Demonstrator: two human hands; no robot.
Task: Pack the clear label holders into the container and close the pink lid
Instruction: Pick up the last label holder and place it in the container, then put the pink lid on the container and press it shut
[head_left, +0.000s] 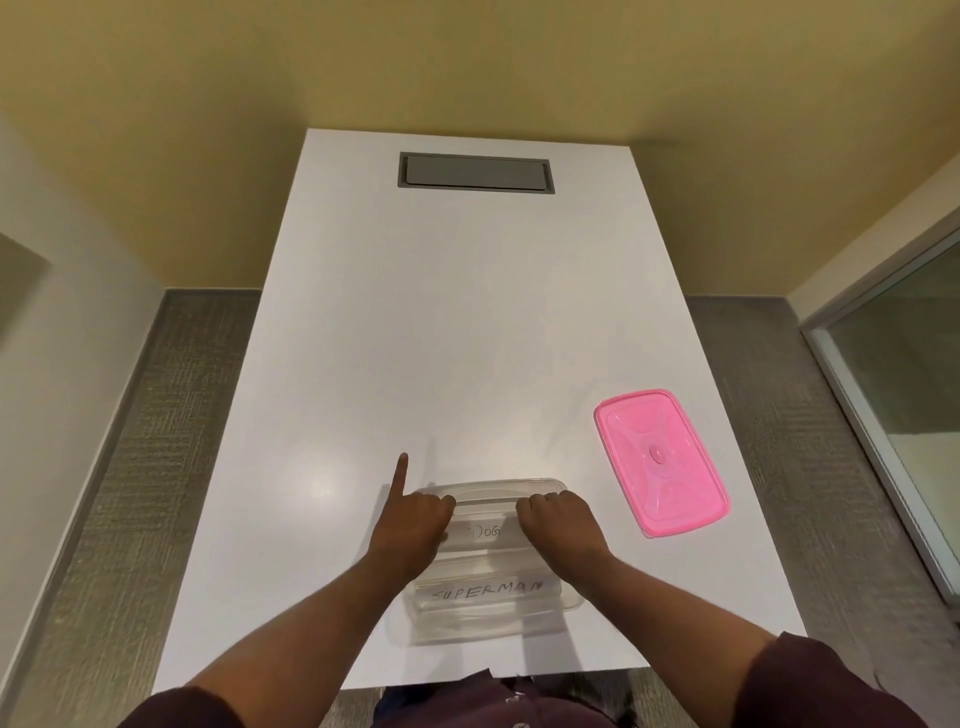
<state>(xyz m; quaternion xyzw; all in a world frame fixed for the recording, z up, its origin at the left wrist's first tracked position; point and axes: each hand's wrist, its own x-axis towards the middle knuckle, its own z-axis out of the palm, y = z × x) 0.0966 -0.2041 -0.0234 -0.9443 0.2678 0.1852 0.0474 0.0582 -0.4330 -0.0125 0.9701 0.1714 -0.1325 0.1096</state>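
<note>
A clear rectangular container (569, 605) stands near the table's front edge. Inside it, a clear label holder reading "DOG" (485, 531) is gripped at its two ends by my left hand (415, 530) and my right hand (561, 525). My left index finger points away from me. Closer to me in the container lies a second label holder reading "SUPERMAN" (488, 592). The pink lid (661, 462) rests flat on the table, to the right of the container and apart from it.
The white table (441, 338) has a grey hatch (475, 173) set in its far end. Grey carpet lies on both sides. A glass partition (904, 384) stands at the right.
</note>
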